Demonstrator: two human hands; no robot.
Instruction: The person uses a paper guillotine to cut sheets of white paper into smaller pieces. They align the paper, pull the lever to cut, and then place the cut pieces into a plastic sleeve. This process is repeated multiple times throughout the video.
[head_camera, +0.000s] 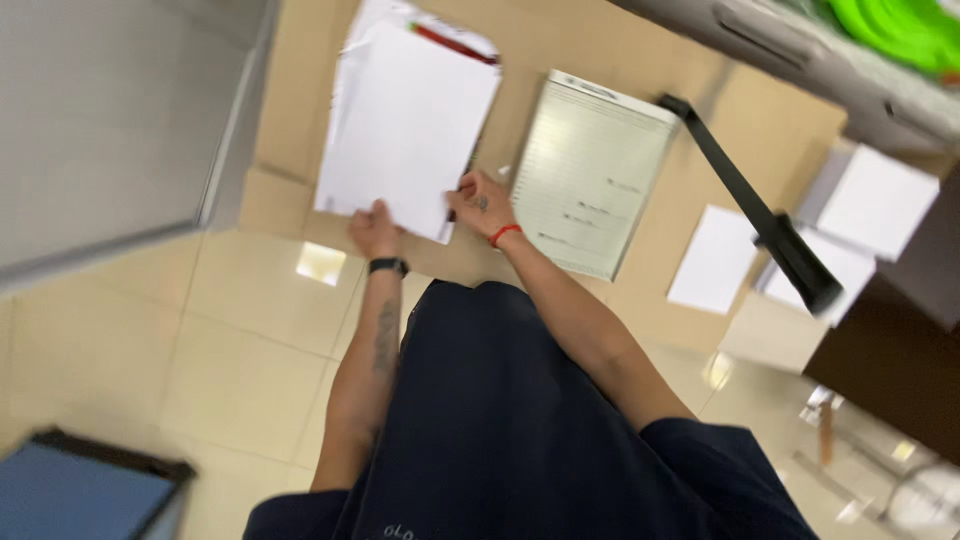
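We see a white paper stack (405, 130) lying flat on the cardboard-covered worktop (770, 120), toward its left edge, long axis running away from the person and tilted slightly right. Both hands sit at the stack's near short edge: left hand (374, 228) grips the near left corner, fingers curled on the sheets; right hand (482, 203) pinches the near right corner. The view is blurry, so we cannot tell how many sheets each pinch takes. The hands are about equally near, with the stack straight ahead of them, extending away.

Just right of the stack, near the right hand, lies a paper cutter (592, 170), its black lever arm (752, 205) raised and slanting toward the worktop's right edge. Farther right sit smaller cut white sheets (715, 258) and another small pile (876, 200). A red pen (455, 43) peeks out at the stack's far edge.
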